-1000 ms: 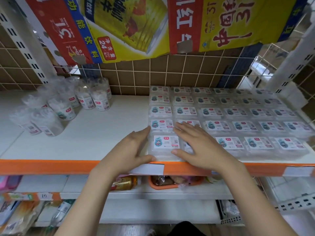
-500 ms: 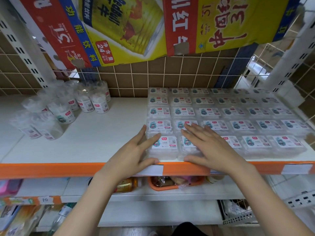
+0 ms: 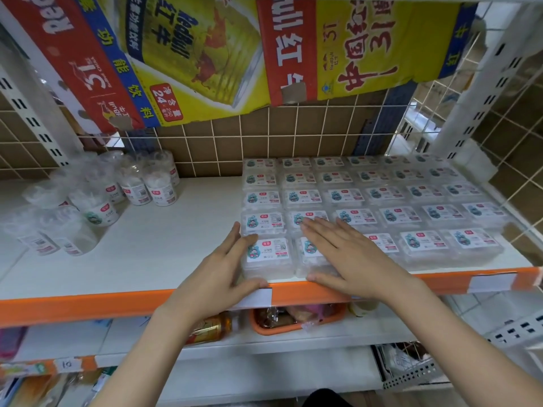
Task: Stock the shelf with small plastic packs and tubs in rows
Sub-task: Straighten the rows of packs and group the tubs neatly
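Observation:
Flat clear plastic packs with white labels lie in neat rows on the right half of the white shelf (image 3: 164, 248). The front-left pack (image 3: 269, 257) sits at the shelf's orange edge. My left hand (image 3: 223, 271) touches that pack's left side with straight fingers, thumb along its front edge. My right hand (image 3: 346, 257) lies flat on the packs just right of it, fingers spread, thumb at the front edge. Round clear tubs (image 3: 152, 183) stand in a loose cluster at the back left.
An orange strip (image 3: 88, 306) with white price tags runs along the shelf front. A wire grid backs the shelf, with printed cardboard (image 3: 205, 54) hanging above. The lower shelf holds a gold can (image 3: 208, 330) and an orange tray (image 3: 282, 327).
Both hands stay on the front-left packs. My right hand has flattened and slid slightly back over the packs; my left hand's fingers have straightened along the pack's side.

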Demonstrator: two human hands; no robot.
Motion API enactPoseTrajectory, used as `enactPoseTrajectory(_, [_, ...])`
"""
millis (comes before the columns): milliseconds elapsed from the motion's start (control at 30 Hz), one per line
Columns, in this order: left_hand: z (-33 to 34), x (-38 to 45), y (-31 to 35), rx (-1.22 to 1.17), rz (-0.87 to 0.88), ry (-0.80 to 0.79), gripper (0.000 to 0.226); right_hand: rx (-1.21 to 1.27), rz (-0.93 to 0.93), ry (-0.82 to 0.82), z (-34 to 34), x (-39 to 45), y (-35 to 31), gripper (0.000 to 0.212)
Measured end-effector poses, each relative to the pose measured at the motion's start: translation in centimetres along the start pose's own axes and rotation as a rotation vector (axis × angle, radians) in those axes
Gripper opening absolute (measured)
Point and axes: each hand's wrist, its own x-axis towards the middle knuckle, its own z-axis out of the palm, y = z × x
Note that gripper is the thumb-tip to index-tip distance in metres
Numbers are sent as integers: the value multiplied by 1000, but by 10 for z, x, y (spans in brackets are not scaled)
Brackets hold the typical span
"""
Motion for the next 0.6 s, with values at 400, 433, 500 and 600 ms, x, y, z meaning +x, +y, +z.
enactPoseTrajectory(400, [1,-1,-4,101,-6,50,93,5,-66,27,5,18,-7,70])
enactPoseTrajectory(433, [2,-1,-5,107,-7,51,95,7,-68,16,4,18,-7,71])
enactPoseTrajectory(500, [2,-1,-4,128,-8,49,97,28,-72,-3,4,18,-7,75])
enactPoseTrajectory(600, [2,-3,2,170,7,70,98,70,-62,-2,3,16,-7,84])
